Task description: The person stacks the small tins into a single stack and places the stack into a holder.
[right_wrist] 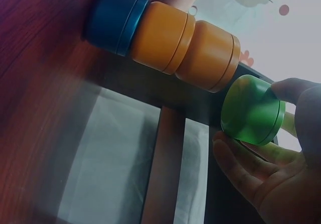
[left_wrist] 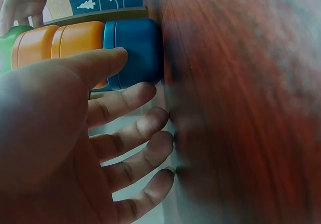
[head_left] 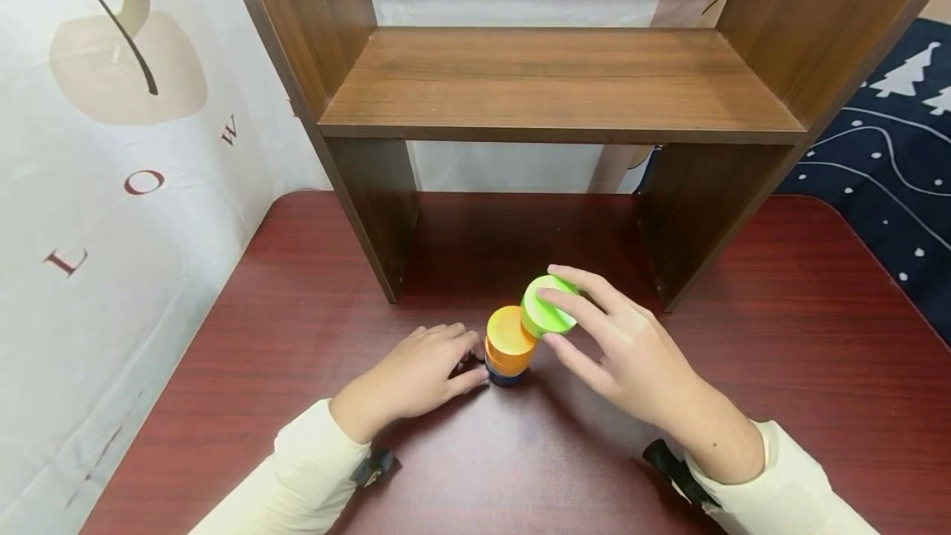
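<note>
A small stack stands on the table, with a dark blue round container (right_wrist: 113, 20) at the bottom and two orange ones above, a lower orange container (right_wrist: 159, 35) and an upper orange container (head_left: 510, 329). My right hand (head_left: 631, 353) pinches a green round container (head_left: 546, 305) between thumb and fingers, tilted, close beside the stack's top. Whether green and orange touch, I cannot tell. At the stack's left, my left hand (head_left: 423, 370) rests low, its thumb (left_wrist: 108, 61) against the blue container's side. The other left fingers are loosely bent, their tips at the tabletop.
A brown wooden shelf unit (head_left: 565, 85) stands on the dark red table (head_left: 297, 271) behind the stack, its side panels reaching forward on both sides. A pale printed curtain (head_left: 171, 188) hangs at the left, a dark blue patterned cloth (head_left: 884, 163) at the right.
</note>
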Tool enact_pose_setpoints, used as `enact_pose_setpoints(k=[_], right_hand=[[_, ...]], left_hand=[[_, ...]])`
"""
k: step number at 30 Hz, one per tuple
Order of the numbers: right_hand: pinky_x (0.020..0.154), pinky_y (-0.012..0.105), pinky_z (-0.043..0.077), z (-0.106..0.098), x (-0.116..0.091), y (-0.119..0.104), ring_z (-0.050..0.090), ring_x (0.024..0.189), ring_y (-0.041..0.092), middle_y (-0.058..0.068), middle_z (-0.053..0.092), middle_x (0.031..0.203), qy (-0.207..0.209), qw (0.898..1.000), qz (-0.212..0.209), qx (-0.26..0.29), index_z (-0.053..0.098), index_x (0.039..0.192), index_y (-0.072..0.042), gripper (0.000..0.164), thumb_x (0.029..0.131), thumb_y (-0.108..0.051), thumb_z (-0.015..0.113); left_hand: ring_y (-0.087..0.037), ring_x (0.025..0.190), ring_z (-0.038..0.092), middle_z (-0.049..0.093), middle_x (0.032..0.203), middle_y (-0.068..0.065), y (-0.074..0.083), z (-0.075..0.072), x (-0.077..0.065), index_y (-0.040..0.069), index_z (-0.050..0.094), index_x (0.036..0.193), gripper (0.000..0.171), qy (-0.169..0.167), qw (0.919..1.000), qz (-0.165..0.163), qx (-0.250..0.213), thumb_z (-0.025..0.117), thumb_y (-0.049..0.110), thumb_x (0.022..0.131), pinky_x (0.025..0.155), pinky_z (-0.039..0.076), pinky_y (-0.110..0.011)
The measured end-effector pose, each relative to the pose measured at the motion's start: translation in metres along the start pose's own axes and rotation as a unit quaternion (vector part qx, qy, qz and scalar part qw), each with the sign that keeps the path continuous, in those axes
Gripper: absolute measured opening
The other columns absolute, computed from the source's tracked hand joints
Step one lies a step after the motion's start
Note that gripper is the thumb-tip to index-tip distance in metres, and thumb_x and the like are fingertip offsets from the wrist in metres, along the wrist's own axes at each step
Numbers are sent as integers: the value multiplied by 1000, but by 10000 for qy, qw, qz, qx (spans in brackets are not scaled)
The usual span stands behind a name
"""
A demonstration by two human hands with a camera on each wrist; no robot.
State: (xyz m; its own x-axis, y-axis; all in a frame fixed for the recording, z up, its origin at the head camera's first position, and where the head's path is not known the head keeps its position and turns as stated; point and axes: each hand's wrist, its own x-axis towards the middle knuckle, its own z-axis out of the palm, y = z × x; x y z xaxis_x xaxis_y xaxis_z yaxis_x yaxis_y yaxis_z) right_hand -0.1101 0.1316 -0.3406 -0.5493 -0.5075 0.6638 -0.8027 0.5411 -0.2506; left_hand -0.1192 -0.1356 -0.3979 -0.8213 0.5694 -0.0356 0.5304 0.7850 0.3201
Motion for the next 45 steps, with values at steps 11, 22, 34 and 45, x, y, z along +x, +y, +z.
enact_pose_setpoints(k=[11,22,34,45], right_hand=[[85,32,54,2,1,-3,66,110,19,10,59,137,-12,10000,-3,76,65,125,-11,43,102,-44,49],[82,28,53,6,3,-6,67,106,20,11,59,136,35,9997,-144,202,66,126,-13,39,103,-41,50],[80,29,54,11,3,-9,67,107,19,11,59,137,-67,9993,-232,290,66,126,-14,38,102,-40,52],[79,29,54,15,3,-8,67,109,19,9,58,139,-126,9993,-134,313,66,125,-14,39,103,-42,51]], left_hand=[[-13,90,59,62,96,8,0,-1,0,21,64,105,25,37,9999,-102,27,67,43,94,83,47,-39],[-13,89,59,63,96,8,-1,-2,0,22,64,105,25,69,9999,-122,43,67,44,94,84,48,-39],[-12,88,59,63,96,8,-1,2,-1,22,65,106,24,17,9999,-134,-30,66,43,94,81,47,-38],[-14,94,62,64,100,7,-2,1,0,20,60,113,31,-21,9999,-85,127,65,45,95,83,48,-39]])
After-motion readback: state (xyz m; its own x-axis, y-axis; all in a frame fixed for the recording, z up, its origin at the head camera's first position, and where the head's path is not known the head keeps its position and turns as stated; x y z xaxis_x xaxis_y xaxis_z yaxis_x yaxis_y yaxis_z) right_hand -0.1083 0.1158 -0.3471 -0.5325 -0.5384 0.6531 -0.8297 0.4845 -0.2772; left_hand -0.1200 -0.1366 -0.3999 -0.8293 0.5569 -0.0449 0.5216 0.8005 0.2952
